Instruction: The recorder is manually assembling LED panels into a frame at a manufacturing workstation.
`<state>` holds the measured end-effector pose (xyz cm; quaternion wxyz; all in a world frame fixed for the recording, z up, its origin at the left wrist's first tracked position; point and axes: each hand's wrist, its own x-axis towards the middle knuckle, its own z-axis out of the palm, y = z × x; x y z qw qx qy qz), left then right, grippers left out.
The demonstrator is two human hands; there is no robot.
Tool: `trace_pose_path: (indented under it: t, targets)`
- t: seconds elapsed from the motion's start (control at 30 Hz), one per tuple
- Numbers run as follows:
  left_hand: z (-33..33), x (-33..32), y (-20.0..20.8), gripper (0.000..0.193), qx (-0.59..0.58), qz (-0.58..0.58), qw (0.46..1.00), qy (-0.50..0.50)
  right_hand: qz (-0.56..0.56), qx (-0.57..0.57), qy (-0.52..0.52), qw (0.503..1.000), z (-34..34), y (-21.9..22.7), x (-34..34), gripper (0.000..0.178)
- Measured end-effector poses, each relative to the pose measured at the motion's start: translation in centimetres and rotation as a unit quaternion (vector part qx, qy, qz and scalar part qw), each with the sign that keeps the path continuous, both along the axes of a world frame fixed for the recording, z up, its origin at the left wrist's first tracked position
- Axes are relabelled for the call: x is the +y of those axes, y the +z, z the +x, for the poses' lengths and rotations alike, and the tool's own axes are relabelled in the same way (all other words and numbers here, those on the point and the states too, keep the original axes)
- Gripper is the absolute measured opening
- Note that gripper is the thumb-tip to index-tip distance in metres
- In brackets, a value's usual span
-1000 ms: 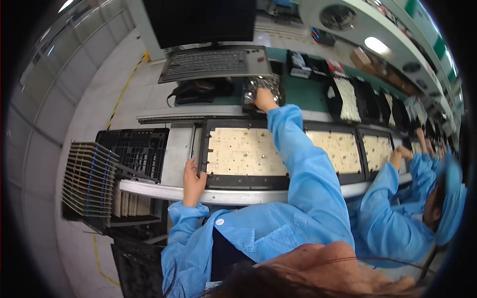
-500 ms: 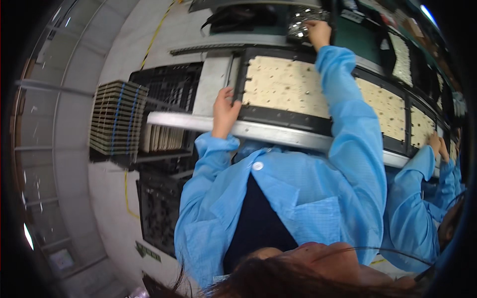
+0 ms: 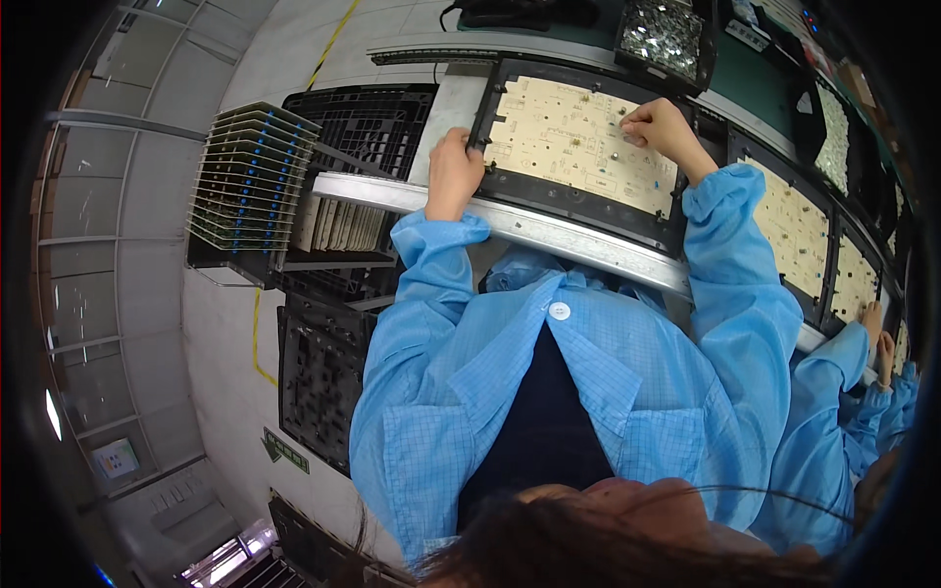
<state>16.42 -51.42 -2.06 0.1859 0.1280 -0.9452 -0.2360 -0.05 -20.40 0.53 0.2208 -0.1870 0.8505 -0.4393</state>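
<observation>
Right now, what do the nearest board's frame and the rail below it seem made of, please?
Frame: probably plastic or composite, matte black, judging by its dull, even surface. Rail: likely bare metal, satin silver, given its bright streaked highlights.

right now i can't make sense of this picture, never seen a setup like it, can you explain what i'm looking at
No robot here, just two bare human hands. A wide fisheye camera worn on the head looks down at them, which is why straight edges bend. A cream board lies in a black frame. The left hand is at the frame's left edge. The right hand is over the board, fingers drawn together; whether they hold anything is too small to tell. Beyond is an open box of small shiny pieces.
</observation>
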Motion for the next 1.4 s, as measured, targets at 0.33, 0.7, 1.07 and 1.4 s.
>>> trace_pose_path:
  t: [0.33,0.7,1.07,1.4]
  targets:
    - [-8.7,11.8,3.2,0.02,-0.009,-0.012,0.949,-0.314,-0.103,0.007,-0.107,0.989,1.3,1.3,3.7,0.025]
    - [-12.7,14.0,0.1,0.01,-0.071,-0.082,0.898,-0.427,-0.217,-0.111,-0.298,0.923,5.1,-4.7,8.0,0.022]
    - [-19.4,14.8,-3.3,0.018,-0.189,0.067,0.932,-0.302,-0.37,-0.156,-0.25,0.881,2.6,-12.0,6.0,0.024]
    - [-22.5,17.6,-3.8,0.012,-0.227,0.06,0.93,-0.285,-0.424,-0.081,-0.277,0.859,3.2,-9.0,8.1,0.024]
